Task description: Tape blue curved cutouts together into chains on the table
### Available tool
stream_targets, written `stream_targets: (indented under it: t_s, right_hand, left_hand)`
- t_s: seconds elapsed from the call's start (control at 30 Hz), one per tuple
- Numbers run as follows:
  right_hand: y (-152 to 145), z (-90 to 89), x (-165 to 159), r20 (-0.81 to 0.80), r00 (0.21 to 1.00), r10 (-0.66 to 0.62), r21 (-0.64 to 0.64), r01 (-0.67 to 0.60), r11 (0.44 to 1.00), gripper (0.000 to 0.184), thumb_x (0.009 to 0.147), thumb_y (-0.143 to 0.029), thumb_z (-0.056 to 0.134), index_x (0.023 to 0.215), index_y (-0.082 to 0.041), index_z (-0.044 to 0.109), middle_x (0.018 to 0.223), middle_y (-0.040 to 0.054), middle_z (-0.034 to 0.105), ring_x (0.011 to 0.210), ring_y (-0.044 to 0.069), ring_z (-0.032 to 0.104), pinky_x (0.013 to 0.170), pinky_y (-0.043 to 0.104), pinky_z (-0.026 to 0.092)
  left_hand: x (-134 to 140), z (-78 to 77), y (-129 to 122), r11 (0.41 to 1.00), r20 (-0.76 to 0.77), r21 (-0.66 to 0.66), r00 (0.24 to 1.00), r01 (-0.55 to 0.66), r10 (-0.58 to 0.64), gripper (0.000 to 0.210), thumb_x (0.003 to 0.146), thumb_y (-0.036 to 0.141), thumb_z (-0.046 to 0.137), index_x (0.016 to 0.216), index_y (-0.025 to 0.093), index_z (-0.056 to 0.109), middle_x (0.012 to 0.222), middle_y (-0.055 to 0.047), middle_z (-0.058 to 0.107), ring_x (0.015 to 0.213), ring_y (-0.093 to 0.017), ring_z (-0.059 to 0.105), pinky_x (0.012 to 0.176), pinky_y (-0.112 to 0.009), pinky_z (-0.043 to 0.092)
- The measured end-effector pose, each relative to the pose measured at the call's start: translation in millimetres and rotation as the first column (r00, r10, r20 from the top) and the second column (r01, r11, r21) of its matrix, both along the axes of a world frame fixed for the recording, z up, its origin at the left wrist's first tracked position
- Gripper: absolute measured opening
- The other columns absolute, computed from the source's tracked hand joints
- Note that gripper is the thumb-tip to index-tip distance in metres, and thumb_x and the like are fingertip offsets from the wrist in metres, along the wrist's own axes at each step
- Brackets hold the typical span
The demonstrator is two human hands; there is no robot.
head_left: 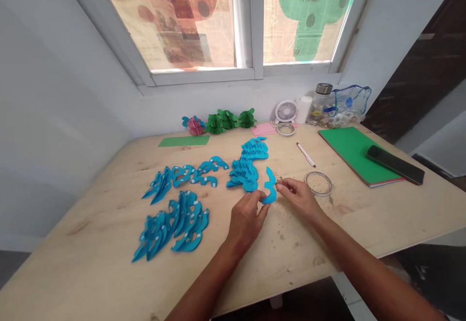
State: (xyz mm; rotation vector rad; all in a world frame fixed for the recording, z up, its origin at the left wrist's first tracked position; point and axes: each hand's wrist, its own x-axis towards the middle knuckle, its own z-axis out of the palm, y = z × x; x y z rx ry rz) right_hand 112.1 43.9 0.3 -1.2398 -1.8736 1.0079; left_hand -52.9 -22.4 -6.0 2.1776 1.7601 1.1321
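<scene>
A scalloped blue paper cutout [270, 192] is pinched at its lower left edge between the thumb and fingers of my left hand [247, 215]. Close by its right edge is my right hand [296, 195], thumb and fingertips pressed together; whatever they hold is too small to make out. Just beyond my left hand lies a bunch of folded blue cutouts [243, 174], with another blue pile [255, 149] behind it. To the left, a fanned row of blue cutouts [182, 219] carries small white tabs, as does a second blue row [185, 174] farther back.
Right of my right hand lies a tape roll [319, 183], with a white pen [306, 154] beyond. A black phone [395, 164] rests on green sheets [358, 153]. Along the wall stand green paper figures [227, 119], a small fan [286, 111] and a glass bottle [319, 105].
</scene>
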Motion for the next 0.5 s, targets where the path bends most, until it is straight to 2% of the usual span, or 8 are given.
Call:
stream_targets:
  t_s: [0.07,0.13,0.23,0.33,0.4,0.5]
  right_hand:
    - [-0.8,-2.0,-6.1,-0.147,0.989,0.004,-0.134,-0.024,0.991,0.024,0.078,-0.04,0.055,0.075,-0.017,0.062,0.07,0.0016,0.063,0.064,0.016,0.056,0.059,0.026,0.04]
    - [-2.1,-4.9,-10.1,-0.23,0.973,-0.022,-0.2,-0.025,0.979,0.022,0.074,-0.039,0.057,0.068,-0.017,0.058,0.06,-0.0015,0.056,0.056,0.013,0.05,0.054,0.025,0.037]
    - [-6.1,-7.5,-12.4,-0.262,0.964,-0.042,-0.239,-0.023,0.971,0.02,0.071,-0.035,0.058,0.063,-0.018,0.055,0.055,-0.0039,0.049,0.051,0.01,0.043,0.05,0.023,0.033]
    - [-13.0,-7.0,-12.8,-0.252,0.967,-0.047,-0.245,-0.017,0.969,0.018,0.071,-0.032,0.058,0.061,-0.018,0.053,0.054,-0.0043,0.046,0.05,0.01,0.04,0.049,0.023,0.03]
    - [-18.4,-6.2,-13.1,-0.244,0.969,-0.043,-0.237,-0.016,0.971,0.017,0.072,-0.031,0.057,0.061,-0.019,0.052,0.054,-0.0043,0.046,0.051,0.01,0.039,0.049,0.023,0.03]
    - [-26.0,-7.0,-14.0,-0.213,0.977,-0.015,-0.213,-0.031,0.976,0.016,0.073,-0.03,0.056,0.062,-0.019,0.053,0.055,-0.0039,0.046,0.052,0.011,0.04,0.05,0.024,0.031]
  left_hand:
    - [2.6,0.1,-2.4,1.0,0.013,-0.004,1.0,0.014,-0.014,0.008,0.079,0.014,0.054,0.084,0.02,0.053,0.079,-0.001,0.065,0.065,-0.015,0.058,0.057,-0.024,0.041]
    - [3.7,-0.1,-5.5,0.999,0.031,-0.027,0.999,0.032,-0.031,0.007,0.08,0.014,0.053,0.083,0.02,0.053,0.079,-0.002,0.065,0.065,-0.014,0.058,0.058,-0.025,0.042]
    - [2.2,0.7,-10.7,0.993,0.1,-0.098,0.993,0.066,-0.056,0.012,0.076,0.016,0.057,0.086,0.021,0.055,0.081,-0.001,0.066,0.062,-0.013,0.056,0.06,-0.026,0.044]
    - [-0.8,4.4,-13.2,0.979,0.245,-0.189,0.969,0.078,-0.03,0.013,0.073,0.02,0.061,0.085,0.021,0.056,0.08,0.0,0.066,0.061,-0.013,0.054,0.059,-0.025,0.044]
    - [-1.8,8.1,-10.9,0.968,0.424,-0.239,0.905,0.072,0.038,0.014,0.074,0.027,0.061,0.086,0.02,0.057,0.078,-0.001,0.067,0.06,-0.013,0.055,0.058,-0.025,0.044]
    - [0.4,13.5,-1.9,0.947,0.713,-0.309,0.68,0.084,0.172,0.025,0.075,0.033,0.061,0.094,0.017,0.06,0.077,-0.004,0.068,0.062,-0.013,0.058,0.056,-0.024,0.045]
